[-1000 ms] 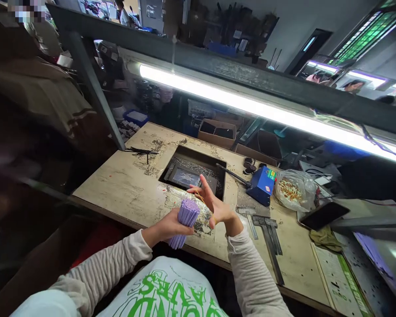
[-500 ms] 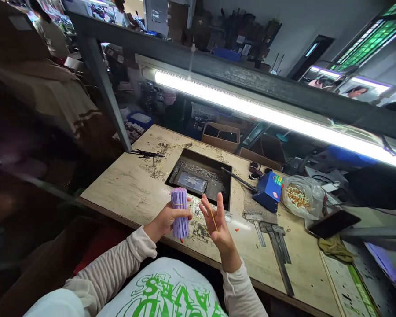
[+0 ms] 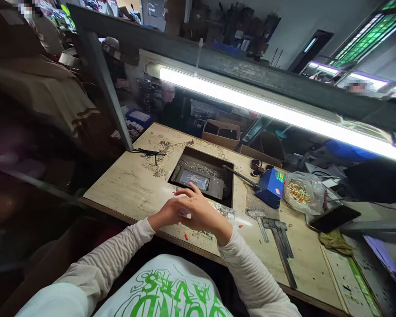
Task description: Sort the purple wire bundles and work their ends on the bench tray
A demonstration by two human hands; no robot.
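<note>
Two hands meet over a purple bundle at the counter's near edge

Nearest is the person's white shirt (image 3: 168, 290) with green lettering, flanked by two pale, wrinkled sleeves. Beyond it, both hands come together above the near edge of the counter (image 3: 119, 182). The left hand (image 3: 166, 214) has its grip closed around a purple bundle (image 3: 184, 213), though only a small pale patch of it shows between the hands. The right hand (image 3: 200, 211) crosses in front and hides the rest; its grip is loosely bent, with one finger raised, and whether it has hold of anything cannot be told.

Just below the hands lies an orange-red bit (image 3: 186, 237), and to the right are several T-shaped metal tools (image 3: 277, 239). Farther right, a dark flat slab (image 3: 338, 219) leans above an olive cloth (image 3: 336, 242).

Beyond the hands, a sunken opening (image 3: 229, 178) in the counter holds a dark panel. A blue box (image 3: 270, 188) stands right of it, its black rod reaching over the opening, and a clear plastic bag (image 3: 299, 193) of small pieces sits beside the box. Black strips (image 3: 148, 152) lie at the far left corner.

Behind the counter stands a cardboard box (image 3: 221, 135); overhead glows a tube lamp (image 3: 270, 108).
</note>
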